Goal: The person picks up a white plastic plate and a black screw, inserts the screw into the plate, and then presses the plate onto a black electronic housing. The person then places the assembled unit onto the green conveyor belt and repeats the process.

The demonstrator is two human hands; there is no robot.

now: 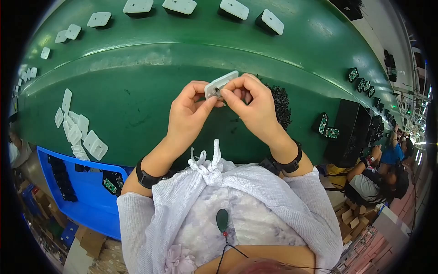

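Note:
A white plastic plate [229, 78], a flat rounded rectangle, is tilted up above the green bench. My left hand [191, 104] is closed on its lower left end, thumb in front and fingers behind. The thumb and forefinger of my right hand [250, 98] pinch together at the plate's face, at a small black part [217, 90]. My fingers partly cover this part, so how far it sits in the plate is hidden. Close by on the right lies a heap of small black parts [281, 106].
Loose white plates [74, 129] lie on the left. White-topped black housings [138, 6] line the far side of the bench. A blue bin [84, 211] at lower left holds black parts and a circuit board. To the right stand a black box [349, 132] and circuit-board units [323, 123]; people sit beyond.

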